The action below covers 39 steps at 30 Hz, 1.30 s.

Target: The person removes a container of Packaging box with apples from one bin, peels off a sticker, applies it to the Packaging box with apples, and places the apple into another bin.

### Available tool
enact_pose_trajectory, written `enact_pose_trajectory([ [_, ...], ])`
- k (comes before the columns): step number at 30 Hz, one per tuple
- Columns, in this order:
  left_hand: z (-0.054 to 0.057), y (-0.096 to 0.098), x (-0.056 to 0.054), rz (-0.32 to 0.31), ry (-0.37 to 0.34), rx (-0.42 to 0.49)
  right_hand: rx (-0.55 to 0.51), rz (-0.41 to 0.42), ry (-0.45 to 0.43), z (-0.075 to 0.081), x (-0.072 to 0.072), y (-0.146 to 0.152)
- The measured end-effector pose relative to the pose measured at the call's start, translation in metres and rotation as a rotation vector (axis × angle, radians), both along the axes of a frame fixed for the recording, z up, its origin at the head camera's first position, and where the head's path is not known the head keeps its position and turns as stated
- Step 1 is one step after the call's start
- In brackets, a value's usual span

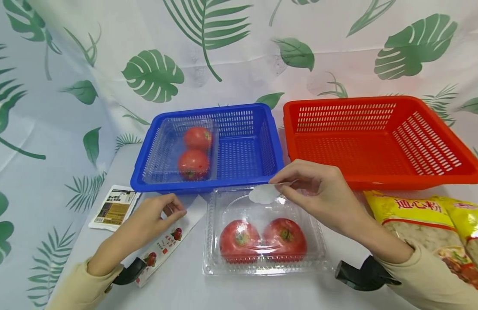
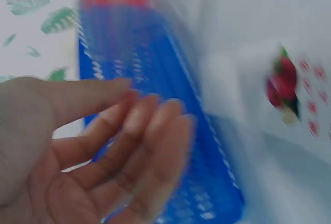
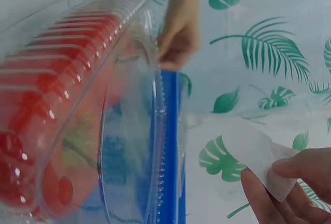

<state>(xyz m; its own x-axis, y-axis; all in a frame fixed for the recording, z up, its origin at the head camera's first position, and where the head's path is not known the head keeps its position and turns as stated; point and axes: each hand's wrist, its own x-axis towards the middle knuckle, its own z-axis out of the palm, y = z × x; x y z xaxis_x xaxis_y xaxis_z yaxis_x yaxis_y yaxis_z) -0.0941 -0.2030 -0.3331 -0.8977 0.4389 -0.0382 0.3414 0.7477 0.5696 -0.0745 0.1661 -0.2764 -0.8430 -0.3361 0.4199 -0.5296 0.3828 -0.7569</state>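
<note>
My right hand (image 1: 320, 198) pinches a white scalloped paper piece (image 1: 263, 194) between thumb and fingertips, over the back edge of a closed clear plastic box (image 1: 212, 258). Inside that box sit two tomatoes, a left one (image 1: 239, 241) and a right one (image 1: 285, 239). In the right wrist view the paper piece (image 3: 248, 146) hangs apart from the box lid. My left hand (image 1: 147, 219), fingers loosely bent and holding nothing, hovers over a white paper strip (image 1: 165, 247) printed with red fruit. The left wrist view is blurred, but the hand (image 2: 114, 151) shows nothing between its fingers.
Behind stands a blue basket (image 1: 277, 150) with another clear box (image 1: 161, 150) of two tomatoes in it. A red basket (image 1: 378, 180) stands at its right. Yellow macaroni bags (image 1: 421, 224) lie at the right, and a white-brown packet (image 1: 115, 209) at the left.
</note>
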Motion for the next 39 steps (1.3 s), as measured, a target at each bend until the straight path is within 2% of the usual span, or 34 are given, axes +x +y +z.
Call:
enact_pose_trajectory([
  [3,0.011,0.013,0.01,0.051,0.06,0.096,-0.001,-0.009,0.013,0.001,0.003,-0.001],
  [6,0.025,0.03,0.02,0.066,0.059,0.217,-0.004,-0.008,0.047,0.002,0.007,-0.004],
  [8,0.035,0.042,0.026,0.03,0.009,0.319,-0.009,0.003,0.077,0.002,0.01,-0.007],
  [10,0.044,0.055,0.03,-0.032,-0.073,0.405,-0.014,0.016,0.115,0.003,0.012,-0.011],
  [13,0.053,0.072,0.031,-0.123,-0.219,0.482,-0.012,0.044,0.178,0.003,0.013,-0.018],
  [15,0.054,0.082,0.028,-0.173,-0.284,0.52,-0.012,0.076,0.233,0.002,0.014,-0.022],
  [18,0.053,0.095,0.02,-0.201,-0.349,0.589,-0.002,0.134,0.321,0.0,0.015,-0.027],
  [22,0.049,0.105,0.014,-0.19,-0.389,0.671,0.04,0.18,0.404,-0.004,0.018,-0.033],
  [26,0.046,0.11,0.01,-0.172,-0.386,0.699,0.095,0.179,0.436,-0.007,0.019,-0.033],
  [29,0.043,0.111,0.008,-0.156,-0.338,0.677,0.099,0.157,0.398,-0.009,0.019,-0.03],
  [33,0.042,0.11,0.006,-0.141,-0.281,0.6,0.052,0.044,0.284,-0.011,0.018,-0.027],
  [36,0.041,0.11,0.007,-0.155,-0.268,0.518,-0.008,0.008,0.098,-0.013,0.014,-0.024],
  [39,0.04,0.112,0.007,-0.19,-0.245,0.438,-0.054,0.042,-0.126,-0.016,0.011,-0.021],
])
